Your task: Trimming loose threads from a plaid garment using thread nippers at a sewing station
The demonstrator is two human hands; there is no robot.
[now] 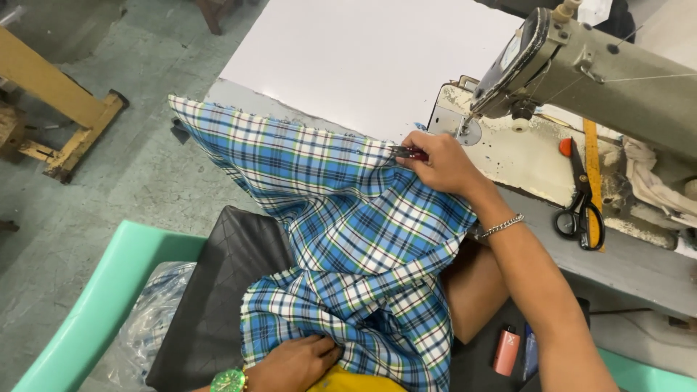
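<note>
A blue, white and green plaid cloth [348,218] drapes from the sewing table's edge down over my lap. My right hand [439,163] rests on the cloth's upper edge beside the sewing machine's needle plate [470,132] and holds a small red-handled thread snip [408,152] against the fabric. A silver bracelet circles that wrist. My left hand [298,361], with a green watch on the wrist, pinches the lower part of the cloth near my lap.
A grey-green sewing machine [602,72] stands at the right on a white-topped table [363,58]. Black scissors [579,210] and a yellow ruler [592,174] lie on its base. A dark quilted cushion [218,290] sits on a mint-green chair [102,305]. A pink lighter [506,350] lies near my leg.
</note>
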